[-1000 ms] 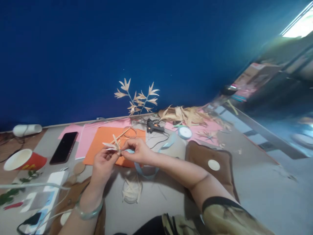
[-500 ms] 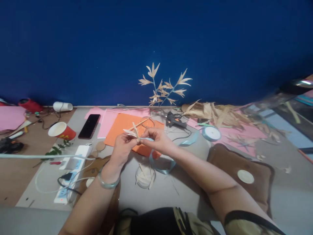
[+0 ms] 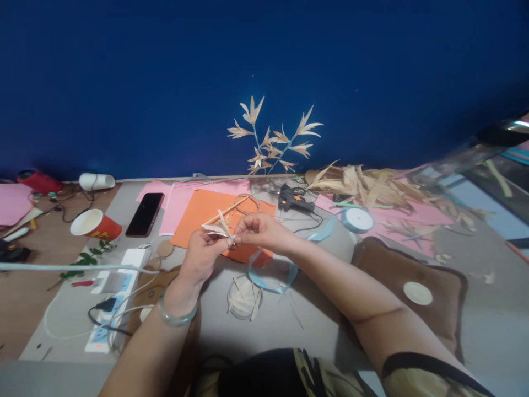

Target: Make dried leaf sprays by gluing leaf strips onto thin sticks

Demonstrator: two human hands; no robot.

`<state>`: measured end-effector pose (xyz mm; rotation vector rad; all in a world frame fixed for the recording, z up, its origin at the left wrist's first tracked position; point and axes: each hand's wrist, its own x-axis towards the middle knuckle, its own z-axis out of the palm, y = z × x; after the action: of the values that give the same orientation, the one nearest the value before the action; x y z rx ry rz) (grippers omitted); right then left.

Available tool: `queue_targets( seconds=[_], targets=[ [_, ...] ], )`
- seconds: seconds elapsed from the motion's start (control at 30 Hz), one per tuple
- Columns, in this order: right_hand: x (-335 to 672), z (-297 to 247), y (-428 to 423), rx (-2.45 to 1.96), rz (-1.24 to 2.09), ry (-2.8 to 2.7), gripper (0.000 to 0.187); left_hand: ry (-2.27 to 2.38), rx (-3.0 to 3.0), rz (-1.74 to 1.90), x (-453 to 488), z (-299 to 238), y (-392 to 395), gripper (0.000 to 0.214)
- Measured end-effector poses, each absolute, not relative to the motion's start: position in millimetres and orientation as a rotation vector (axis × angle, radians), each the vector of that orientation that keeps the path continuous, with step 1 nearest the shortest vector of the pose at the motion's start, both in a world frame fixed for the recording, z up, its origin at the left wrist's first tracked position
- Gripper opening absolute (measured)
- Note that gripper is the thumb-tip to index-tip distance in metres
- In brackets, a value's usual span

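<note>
My left hand is closed on a small pale flower of dried husk, its petals pointing up and to the left. Pressed together at the flower's base, the fingers of my right hand pinch a light-blue ribbon. The ribbon hangs below that hand in a loop over the table. Behind both hands lies an orange sheet with a thin stick on it. Just below them is a small round dish with pale husk strips. A branch of finished husk flowers stands at the back against the blue wall.
A black glue gun, a ribbon spool and dried husks lie at back right. A phone, a red paper cup and a power strip with cables are on the left. A brown cushion lies right.
My hands stay together at the flower's base, and its petals fan out more to view. The ribbon loop has shifted slightly. The whole view has turned a little.
</note>
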<state>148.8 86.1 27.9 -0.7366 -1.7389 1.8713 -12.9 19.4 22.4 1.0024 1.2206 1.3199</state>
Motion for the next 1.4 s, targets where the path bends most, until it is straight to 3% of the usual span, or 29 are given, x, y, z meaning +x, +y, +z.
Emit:
queue_targets(
  seconds=[0.67,0.77,0.93,1.23,1.4],
  targets=[
    [149.6,40.3,79.2,-0.74,1.639,-1.835,0.015,1.236,1.068,1.417,-13.0,23.1,16.0,0.018],
    [145.4,37.5,70.2,-0.804,1.38,-1.878,0.006,1.283,1.068,1.427,-13.8,20.7,16.2,0.017],
    [139.6,30.4,56.4,-0.809,0.873,-1.959,0.008,1.358,1.069,1.439,-12.1,25.2,17.2,0.015],
    [142.7,38.2,57.9,-0.821,1.091,-1.981,0.01,1.321,1.017,1.465,-5.5,36.0,15.4,0.014],
    [142.1,36.5,59.3,-0.848,1.048,-1.973,0.01,1.403,1.022,1.473,-5.1,29.2,14.9,0.015]
  ],
)
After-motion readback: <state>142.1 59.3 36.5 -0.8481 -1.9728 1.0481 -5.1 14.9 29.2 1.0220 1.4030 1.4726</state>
